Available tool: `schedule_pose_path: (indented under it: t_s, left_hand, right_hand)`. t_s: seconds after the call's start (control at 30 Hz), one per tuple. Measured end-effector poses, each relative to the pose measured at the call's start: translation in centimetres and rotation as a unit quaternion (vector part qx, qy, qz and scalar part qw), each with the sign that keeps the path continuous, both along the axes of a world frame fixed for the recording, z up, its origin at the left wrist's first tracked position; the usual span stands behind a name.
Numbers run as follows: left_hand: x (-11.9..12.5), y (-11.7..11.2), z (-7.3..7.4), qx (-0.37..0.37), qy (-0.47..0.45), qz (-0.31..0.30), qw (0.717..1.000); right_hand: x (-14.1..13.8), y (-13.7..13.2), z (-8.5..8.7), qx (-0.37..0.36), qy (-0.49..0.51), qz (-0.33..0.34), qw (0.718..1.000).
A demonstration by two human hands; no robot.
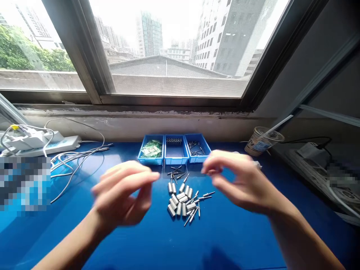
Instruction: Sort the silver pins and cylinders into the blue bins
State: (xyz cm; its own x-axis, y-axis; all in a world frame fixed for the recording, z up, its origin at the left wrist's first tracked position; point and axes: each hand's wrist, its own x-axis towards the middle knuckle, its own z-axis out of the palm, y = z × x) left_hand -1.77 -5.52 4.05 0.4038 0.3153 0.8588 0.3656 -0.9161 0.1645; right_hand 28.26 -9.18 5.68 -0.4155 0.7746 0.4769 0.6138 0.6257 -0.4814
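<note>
My left hand hovers above the blue table, left of a pile of small metal cylinders and thin pins. Its fingers are curled with the tips close together, and motion smears them. My right hand hangs to the right of the pile, thumb and forefinger pinched near a few loose pins. What either hand holds, if anything, is too small and blurred to name.
Three small blue bins stand at the back: one with green packets, one with dark metal parts, one with pins. A power strip with white cables lies far left. A plastic cup with a straw lies tilted far right.
</note>
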Motion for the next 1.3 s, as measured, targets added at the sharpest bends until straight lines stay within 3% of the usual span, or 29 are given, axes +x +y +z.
schedule_pose_path:
  t_s: [0.1,0.23,0.33,0.57,0.77,0.87,1.03,1.3]
  left_hand:
    - [1.1,2.8,-1.9,0.055,0.035,-0.027,0.998]
    - [1.8,3.9,-4.7,-0.019,0.08,-0.027,0.996]
    - [1.5,3.5,-5.7,-0.082,0.1,-0.04,0.991]
    - [1.2,3.9,-6.3,-0.14,0.095,-0.021,0.985]
    - [1.4,3.5,-6.5,-0.143,0.112,-0.028,0.983]
    - [1.6,3.3,-6.3,-0.143,0.122,-0.036,0.982]
    - [1.7,3.0,-6.1,-0.161,0.123,-0.038,0.979]
    - [1.7,2.5,-6.0,-0.206,0.171,-0.045,0.962]
  right_hand:
    - [-1.9,5.3,-0.7,-0.177,-0.1,0.069,0.977]
    - [-2.6,7.1,-4.7,-0.129,-0.11,0.041,0.985]
    - [-1.9,6.7,-6.3,-0.125,-0.128,0.05,0.983]
    - [-0.7,7.2,-6.9,-0.16,-0.182,-0.034,0.97]
    - [-0.1,7.1,-7.2,-0.177,-0.165,-0.036,0.97]
    - [-0.2,7.0,-6.9,-0.147,-0.136,-0.021,0.98]
    - [-0.9,6.5,-6.4,-0.031,-0.053,-0.017,0.998]
    - [-3.9,4.7,-6.8,0.1,-0.01,0.062,0.993]
